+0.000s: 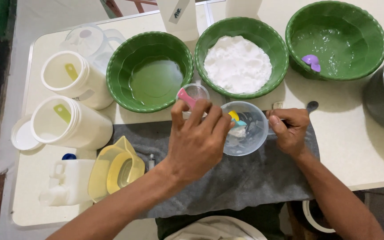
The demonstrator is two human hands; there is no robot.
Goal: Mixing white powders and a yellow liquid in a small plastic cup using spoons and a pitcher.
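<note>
Head view of a mixing station. The left hand (196, 142) is closed on a pink-handled spoon (186, 97), its fingertips over the rim of a clear plastic cup (245, 129) that stands on a grey cloth (245, 182) near the middle of the tabletop (361, 151). The right hand (290, 129) is closed around the cup's side handle, steadying it. Inside the cup lie a little white powder and yellow and teal spoon ends. A small clear cup (195, 92) stands just behind, touching the rim of the green bowl of liquid (150, 71); a green bowl of white powder (241, 58) sits toward the far edge. The cup is probably light, stiff and easily tipped, so the handle looks the surest hold.
</note>
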